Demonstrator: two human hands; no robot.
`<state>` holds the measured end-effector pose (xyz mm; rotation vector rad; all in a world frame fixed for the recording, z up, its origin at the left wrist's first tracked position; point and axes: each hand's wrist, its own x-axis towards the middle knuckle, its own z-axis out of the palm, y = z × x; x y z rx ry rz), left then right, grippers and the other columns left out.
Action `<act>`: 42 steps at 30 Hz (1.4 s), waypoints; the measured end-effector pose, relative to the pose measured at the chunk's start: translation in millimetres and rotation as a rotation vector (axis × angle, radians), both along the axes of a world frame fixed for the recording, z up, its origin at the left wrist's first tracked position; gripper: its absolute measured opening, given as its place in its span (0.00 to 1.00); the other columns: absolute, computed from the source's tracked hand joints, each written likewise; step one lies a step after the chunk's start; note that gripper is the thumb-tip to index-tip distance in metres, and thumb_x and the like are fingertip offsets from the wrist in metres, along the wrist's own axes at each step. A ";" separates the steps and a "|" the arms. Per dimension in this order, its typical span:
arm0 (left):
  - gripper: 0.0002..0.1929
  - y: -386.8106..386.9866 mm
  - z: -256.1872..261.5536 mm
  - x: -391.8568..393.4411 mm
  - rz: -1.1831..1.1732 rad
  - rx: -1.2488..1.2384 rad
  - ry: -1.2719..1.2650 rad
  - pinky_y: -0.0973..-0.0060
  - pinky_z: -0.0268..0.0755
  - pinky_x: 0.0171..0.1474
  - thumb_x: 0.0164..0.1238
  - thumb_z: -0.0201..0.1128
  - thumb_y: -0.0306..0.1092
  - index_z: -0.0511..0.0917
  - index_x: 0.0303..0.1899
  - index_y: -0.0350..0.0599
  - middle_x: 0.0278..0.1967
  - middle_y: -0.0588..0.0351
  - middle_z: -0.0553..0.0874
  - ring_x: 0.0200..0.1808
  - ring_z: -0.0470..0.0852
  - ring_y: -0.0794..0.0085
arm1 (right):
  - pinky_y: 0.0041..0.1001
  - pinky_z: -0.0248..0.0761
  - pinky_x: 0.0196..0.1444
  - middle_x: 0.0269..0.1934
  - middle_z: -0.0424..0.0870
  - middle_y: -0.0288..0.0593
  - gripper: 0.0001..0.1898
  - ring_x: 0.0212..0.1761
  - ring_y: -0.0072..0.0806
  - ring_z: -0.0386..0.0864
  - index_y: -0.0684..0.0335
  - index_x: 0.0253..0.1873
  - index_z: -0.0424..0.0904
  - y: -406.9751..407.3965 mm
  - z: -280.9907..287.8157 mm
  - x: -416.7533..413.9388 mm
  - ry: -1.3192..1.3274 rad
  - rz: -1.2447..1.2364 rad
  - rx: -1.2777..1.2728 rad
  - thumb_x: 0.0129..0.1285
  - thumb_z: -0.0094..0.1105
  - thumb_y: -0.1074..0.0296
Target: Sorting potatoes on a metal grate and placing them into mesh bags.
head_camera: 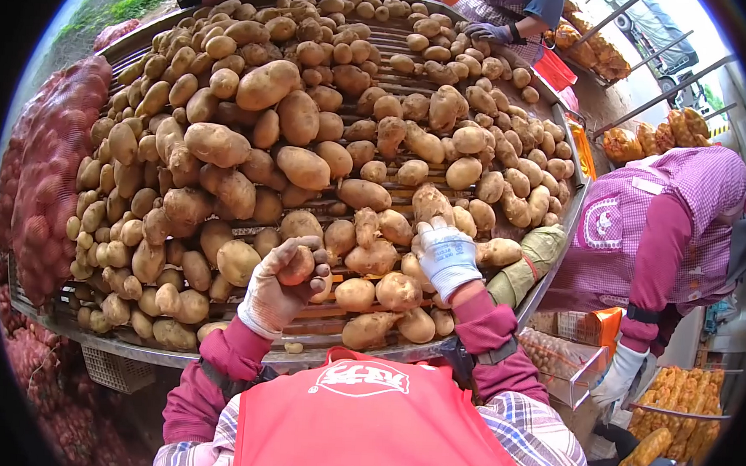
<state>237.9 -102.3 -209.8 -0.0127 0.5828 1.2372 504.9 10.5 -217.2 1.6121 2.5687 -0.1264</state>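
Note:
My left hand (pixel 281 285), in a soiled white work glove, is closed around a small round potato (pixel 298 267) above the near part of the slatted sorting table (pixel 317 341). My right hand (pixel 446 252), in a white glove with blue print, lies palm down among the potatoes. Its fingertips touch the lower end of a large, earthy potato (pixel 433 204); whether they grip it is hidden beneath the hand. Knobbly potatoes (pixel 372 256) lie between my two hands. Larger ones are heaped to the left, such as a long potato (pixel 217 144).
A rolled green sack (pixel 526 266) lies along the table's right edge. Red mesh sacks (pixel 56 172) line the left side. A person in a purple checked apron (pixel 658 229) bends at the right. Across the table is another person's gloved hand (pixel 488 33). A plastic crate (pixel 116 369) sits below.

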 end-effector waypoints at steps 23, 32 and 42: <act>0.28 -39.0 15.4 0.3 -0.157 0.087 0.170 0.61 0.83 0.46 0.72 0.62 0.42 0.65 0.67 0.42 0.53 0.50 0.82 0.46 0.86 0.61 | 0.39 0.77 0.51 0.53 0.79 0.52 0.25 0.49 0.45 0.83 0.60 0.63 0.74 -14.2 29.5 -68.1 0.397 0.088 -0.069 0.64 0.64 0.55; 0.30 -51.8 9.7 -0.4 -0.056 0.123 0.191 0.56 0.79 0.56 0.73 0.59 0.53 0.67 0.67 0.44 0.59 0.49 0.79 0.58 0.81 0.61 | 0.23 0.78 0.41 0.49 0.81 0.42 0.23 0.39 0.22 0.82 0.63 0.61 0.75 -9.9 25.2 -73.9 1.074 -0.151 -0.612 0.61 0.65 0.71; 0.29 -60.1 6.6 -11.5 0.104 0.173 0.214 0.66 0.77 0.45 0.70 0.60 0.52 0.71 0.61 0.37 0.48 0.50 0.83 0.29 0.75 0.71 | 0.38 0.70 0.62 0.55 0.80 0.49 0.24 0.60 0.44 0.77 0.63 0.60 0.76 -35.5 26.4 -105.8 0.927 0.339 -0.277 0.61 0.67 0.60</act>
